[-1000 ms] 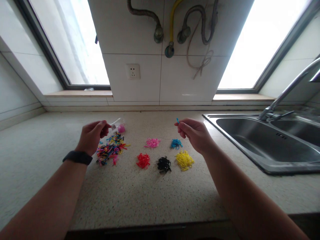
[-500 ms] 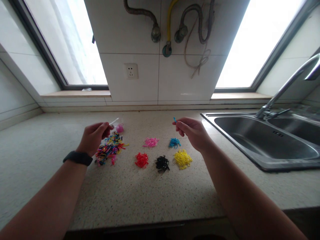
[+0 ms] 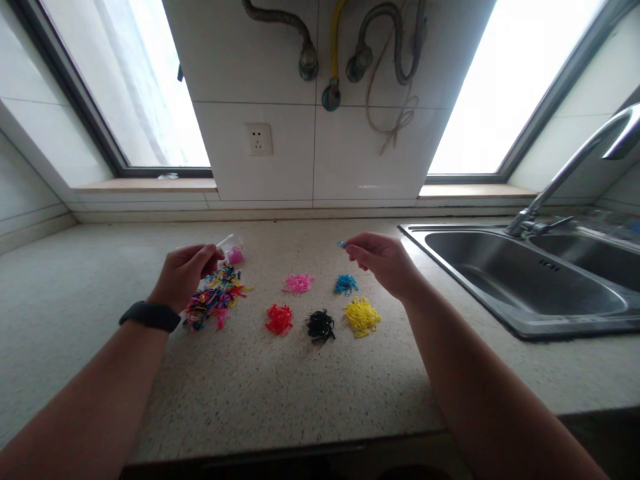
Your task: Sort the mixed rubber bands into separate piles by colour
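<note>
At the left, my left hand [image 3: 189, 270] is closed in a pinch on a thin white stick [image 3: 225, 242]. It is over a mixed heap of colourful small rubber bands [image 3: 213, 300]. Just beyond that hand is a clear plastic bag [image 3: 239, 244] with something pink in it. My right hand [image 3: 377, 257] pinches a blue rubber band [image 3: 341, 245] between thumb and fingers, above and behind the blue pile [image 3: 346, 285]. Separate piles of pink [image 3: 299, 283], red [image 3: 279, 319], black [image 3: 321, 326] and yellow [image 3: 363, 317] bands lie between the hands.
A steel sink [image 3: 520, 273] with a curved tap [image 3: 565, 167] is set into the speckled counter [image 3: 240, 393] at the right. Behind stands a tiled wall with a socket [image 3: 259, 139], hoses and a hanging cord, between two windows.
The blue band in my right hand has turned from upright to pointing left, and that hand has tilted slightly. My left hand keeps its pinch. The whole view has shifted a little.
</note>
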{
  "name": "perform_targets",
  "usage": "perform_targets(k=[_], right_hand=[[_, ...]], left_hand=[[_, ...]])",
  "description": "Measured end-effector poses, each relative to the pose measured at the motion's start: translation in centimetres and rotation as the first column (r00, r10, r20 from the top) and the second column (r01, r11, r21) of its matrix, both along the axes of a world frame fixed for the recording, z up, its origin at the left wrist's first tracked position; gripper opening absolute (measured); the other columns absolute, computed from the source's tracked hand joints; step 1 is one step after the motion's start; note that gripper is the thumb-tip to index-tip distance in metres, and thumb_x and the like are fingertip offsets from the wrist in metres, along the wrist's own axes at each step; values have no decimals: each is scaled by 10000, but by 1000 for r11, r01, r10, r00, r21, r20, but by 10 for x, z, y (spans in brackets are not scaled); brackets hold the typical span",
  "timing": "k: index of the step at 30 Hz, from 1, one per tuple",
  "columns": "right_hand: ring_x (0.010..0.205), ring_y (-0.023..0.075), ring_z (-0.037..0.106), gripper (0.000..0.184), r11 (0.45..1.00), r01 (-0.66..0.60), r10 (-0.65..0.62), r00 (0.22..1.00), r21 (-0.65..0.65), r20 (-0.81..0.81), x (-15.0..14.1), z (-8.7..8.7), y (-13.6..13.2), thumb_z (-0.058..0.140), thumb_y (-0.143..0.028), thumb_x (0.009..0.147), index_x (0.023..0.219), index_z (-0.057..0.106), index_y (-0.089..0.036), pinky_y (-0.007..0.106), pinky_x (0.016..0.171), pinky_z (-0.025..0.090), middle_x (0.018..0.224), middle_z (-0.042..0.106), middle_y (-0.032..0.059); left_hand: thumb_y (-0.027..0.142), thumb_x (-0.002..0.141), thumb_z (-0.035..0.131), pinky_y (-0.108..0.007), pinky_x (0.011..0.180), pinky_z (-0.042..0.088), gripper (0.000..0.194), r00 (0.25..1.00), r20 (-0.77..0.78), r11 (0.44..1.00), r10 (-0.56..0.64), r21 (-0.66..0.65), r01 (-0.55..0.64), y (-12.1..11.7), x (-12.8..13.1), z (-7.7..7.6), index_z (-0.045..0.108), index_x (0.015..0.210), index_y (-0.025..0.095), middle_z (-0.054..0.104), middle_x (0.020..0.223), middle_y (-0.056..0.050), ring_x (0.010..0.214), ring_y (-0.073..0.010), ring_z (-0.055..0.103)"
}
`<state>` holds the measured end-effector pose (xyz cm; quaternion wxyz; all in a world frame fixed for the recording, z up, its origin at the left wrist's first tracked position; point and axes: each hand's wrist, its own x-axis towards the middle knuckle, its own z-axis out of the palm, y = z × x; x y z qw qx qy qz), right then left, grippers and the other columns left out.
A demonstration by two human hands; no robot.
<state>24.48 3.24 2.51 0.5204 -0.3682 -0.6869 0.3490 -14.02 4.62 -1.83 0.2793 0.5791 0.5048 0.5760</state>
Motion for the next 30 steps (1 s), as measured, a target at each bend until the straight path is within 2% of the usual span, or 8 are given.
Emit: perform_targets(k=[11, 16, 18, 20, 22, 24, 30], right_hand=[[603, 104, 488, 170, 999, 13, -16, 995, 33, 94, 3, 4, -4, 745, -357, 789, 879, 758, -214, 263, 538, 402, 698, 649, -3], [585, 106, 471, 212, 992, 44, -76, 959, 122, 274, 9, -4, 3, 704, -383, 839, 925, 763, -199, 267, 531, 370, 682, 646, -3], [576, 111, 474, 197, 981, 85, -152, 891, 172, 427, 13, -7, 6, 667, -360, 872, 945, 767, -205, 278, 543, 366, 687, 657, 1], [590, 120, 508, 166, 970, 106, -219, 771, 217, 598, 17, -10, 10, 650, -317, 883, 954, 772, -229, 292, 577, 377, 731, 691, 9], [623, 133, 551, 143, 967, 104, -243, 641, 231, 728, 22, -12, 13, 659, -288, 872, 944, 778, -255, 302, 615, 388, 782, 723, 12], [639, 141, 575, 130, 971, 107, -237, 559, 214, 795, 26, -12, 15, 675, -288, 858, 924, 785, -268, 305, 627, 390, 802, 739, 12], [626, 140, 594, 127, 995, 68, -99, 514, 75, 852, 37, -18, 22, 686, -278, 833, 890, 799, -270, 288, 587, 387, 807, 753, 7]], left_hand=[[378, 823, 649, -249, 516, 420, 226, 999, -44, 1000, 18, -4, -18, -1, 3, 1, 740, 718, 200, 605, 609, -21, 540, -130, 533], [387, 815, 653, -246, 506, 408, 238, 998, -53, 1000, 21, -1, -21, -2, 5, 2, 732, 716, 185, 598, 598, -14, 533, -127, 520], [388, 811, 658, -245, 508, 408, 237, 997, -68, 1000, 20, -5, -20, -3, 6, 3, 730, 719, 182, 595, 598, -11, 540, -129, 519], [385, 809, 663, -245, 511, 411, 231, 996, -84, 1000, 18, -10, -19, -3, 7, 4, 729, 721, 181, 596, 600, -10, 546, -131, 520], [382, 810, 663, -243, 511, 412, 228, 996, -91, 1000, 16, -12, -17, -3, 7, 4, 729, 722, 182, 596, 600, -11, 548, -131, 519], [382, 811, 660, -243, 509, 414, 230, 995, -94, 1000, 13, -14, -15, -3, 6, 3, 731, 721, 182, 595, 598, -14, 548, -133, 518], [397, 818, 660, -238, 511, 416, 244, 994, -111, 1000, 4, -14, -6, -1, 4, 1, 733, 721, 185, 599, 604, -19, 552, -134, 524]])
